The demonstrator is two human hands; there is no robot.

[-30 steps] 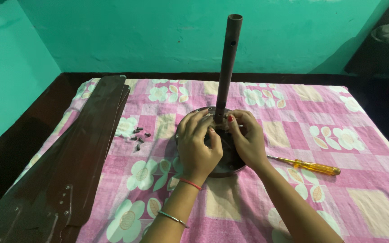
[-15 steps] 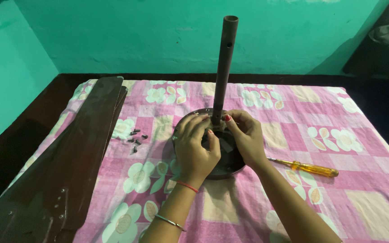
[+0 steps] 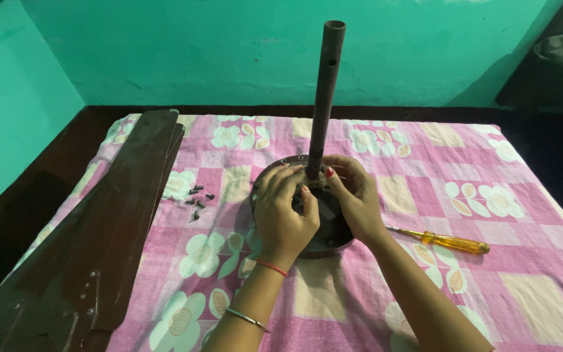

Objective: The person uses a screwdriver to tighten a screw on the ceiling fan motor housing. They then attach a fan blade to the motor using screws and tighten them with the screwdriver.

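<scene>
Pink floral cloth (image 3: 464, 195), fan motor (image 3: 333, 234) under both hands' fingers (image 3: 294, 189).

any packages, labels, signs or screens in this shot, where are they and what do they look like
None in view: no package, label, sign or screen.
What is there: a dark round fan motor with an upright brown rod, under the left hand and right hand.
Dark fan blades stacked at left.
Small dark screws beside them.
A yellow-handled screwdriver at right, on the pink flowered cloth.
</scene>
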